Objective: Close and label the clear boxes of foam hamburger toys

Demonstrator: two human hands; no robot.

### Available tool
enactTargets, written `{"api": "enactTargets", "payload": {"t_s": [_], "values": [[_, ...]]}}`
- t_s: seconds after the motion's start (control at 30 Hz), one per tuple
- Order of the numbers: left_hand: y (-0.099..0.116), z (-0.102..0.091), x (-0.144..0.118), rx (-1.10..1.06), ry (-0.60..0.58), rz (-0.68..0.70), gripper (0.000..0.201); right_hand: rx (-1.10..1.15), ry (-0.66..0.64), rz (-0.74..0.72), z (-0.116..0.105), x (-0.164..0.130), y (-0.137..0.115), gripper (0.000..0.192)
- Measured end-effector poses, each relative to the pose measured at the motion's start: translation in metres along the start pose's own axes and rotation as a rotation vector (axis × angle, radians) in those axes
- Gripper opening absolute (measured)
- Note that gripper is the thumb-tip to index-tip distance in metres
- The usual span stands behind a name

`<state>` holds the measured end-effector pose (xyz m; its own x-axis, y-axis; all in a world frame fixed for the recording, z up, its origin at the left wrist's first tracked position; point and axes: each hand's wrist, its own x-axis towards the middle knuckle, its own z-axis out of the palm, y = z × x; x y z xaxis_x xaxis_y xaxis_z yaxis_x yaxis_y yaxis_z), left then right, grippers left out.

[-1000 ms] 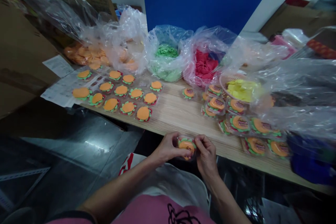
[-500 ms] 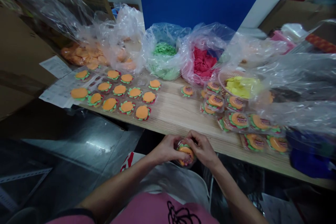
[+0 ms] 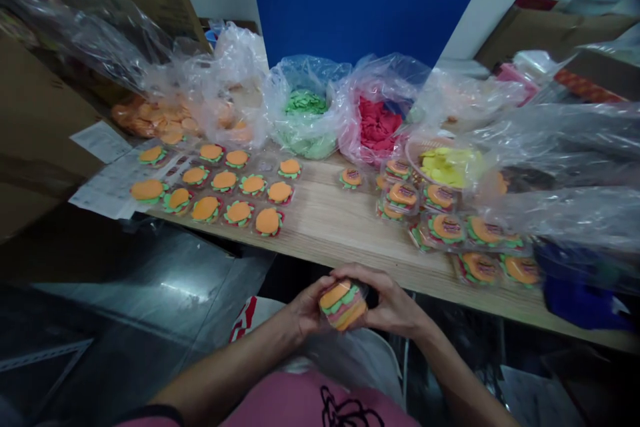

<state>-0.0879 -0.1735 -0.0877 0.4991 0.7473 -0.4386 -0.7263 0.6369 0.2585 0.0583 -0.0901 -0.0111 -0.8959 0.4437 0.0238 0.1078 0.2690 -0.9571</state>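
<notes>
A toy burger in a clear plastic box [image 3: 343, 305] is held between both hands, just in front of the table edge. It is turned on its side, so its orange, green and pinkish layers face me. My left hand [image 3: 309, 308] grips its left side. My right hand [image 3: 391, 300] wraps round the top and right side, fingertips meeting the left ones. Beyond, on the left of the table, lie several orange-topped burgers in clear trays [image 3: 238, 212]. To the right, boxed burgers with printed tops [image 3: 447, 227] are gathered, some stacked.
Along the back stand plastic bags of green pieces [image 3: 307, 103], red pieces [image 3: 379, 125] and orange pieces [image 3: 163, 119]. A basket holds yellow pieces [image 3: 443, 167]. Paper sheets [image 3: 103, 177] lie at the left edge; a blue container [image 3: 575, 293] stands at the right.
The boxed burger has been tipped from top-facing to side-facing. My right hand has shifted round its top and right side, and my left thumb is off its top.
</notes>
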Motion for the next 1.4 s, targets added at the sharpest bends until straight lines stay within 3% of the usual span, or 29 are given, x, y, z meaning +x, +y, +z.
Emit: {"api": "enactTargets", "payload": {"t_s": [0.1,0.23,0.33,0.43,0.6,0.77,0.9,1.03,1.17,1.4], "values": [[-0.006,-0.005,-0.011,0.154,0.053,0.004,0.044,0.090,0.070,0.160,0.015,-0.005,0.003,0.050],[0.009,-0.003,-0.035,0.620,0.186,0.235,0.042,0.028,0.065,0.388,0.035,-0.020,0.017,0.028],[0.021,0.005,-0.048,1.138,0.064,0.234,0.029,-0.094,-0.026,0.431,0.047,-0.032,0.019,0.026],[0.024,0.010,-0.053,1.373,-0.046,0.194,0.024,-0.029,-0.125,0.346,0.049,-0.038,0.013,0.029],[0.021,0.014,-0.051,1.475,-0.143,0.193,0.020,-0.130,-0.190,0.298,0.041,-0.038,0.009,0.026],[0.013,0.017,-0.053,1.466,-0.206,0.211,0.012,-0.336,-0.202,0.266,0.054,-0.039,0.014,0.018],[0.005,0.014,-0.057,1.476,-0.106,0.251,0.015,-0.367,-0.156,0.318,0.062,-0.040,0.017,0.018],[0.004,0.010,-0.059,1.463,0.003,0.280,0.021,-0.126,-0.072,0.337,0.059,-0.046,0.023,0.019],[0.004,0.004,-0.059,1.428,0.100,0.306,0.022,-0.002,-0.082,0.402,0.056,-0.057,0.031,0.024],[-0.002,0.003,-0.069,1.512,0.094,0.259,0.015,-0.070,-0.066,0.390,0.068,-0.068,0.032,0.025]]}}
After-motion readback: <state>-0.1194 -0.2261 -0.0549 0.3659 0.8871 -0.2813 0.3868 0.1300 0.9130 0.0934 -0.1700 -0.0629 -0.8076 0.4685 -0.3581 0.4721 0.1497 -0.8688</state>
